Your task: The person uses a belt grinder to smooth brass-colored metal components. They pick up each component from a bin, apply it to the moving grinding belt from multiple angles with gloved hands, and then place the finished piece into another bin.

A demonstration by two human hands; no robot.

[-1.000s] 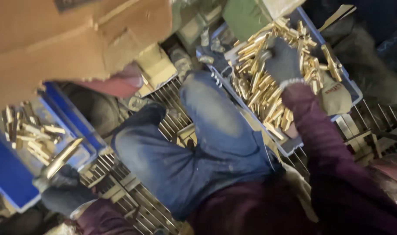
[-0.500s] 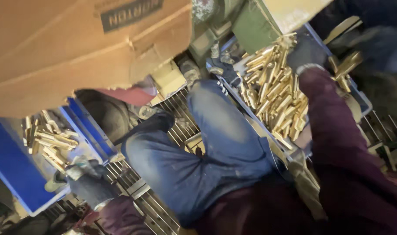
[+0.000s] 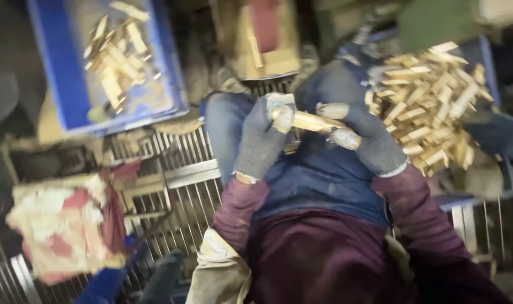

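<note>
A short, golden-yellow metal bar (image 3: 313, 121) is held between two gloved hands, above the lap.

The bar is gripped at one end by the left hand (image 3: 263, 138), whose grey knitted glove is closed around it, and at the other end by the right hand (image 3: 364, 138), likewise curled shut on it. Blue denim trousers (image 3: 318, 180) and dark red sleeves (image 3: 419, 219) are seen just below the hands. To the right of the right hand, a blue plastic crate (image 3: 493, 73) heaped with similar golden bars (image 3: 431, 104) is placed. Up and to the left of the left hand, a second blue crate (image 3: 54, 73) with fewer bars is set. A metal grating (image 3: 178, 186) is seen under the left hand.
</note>
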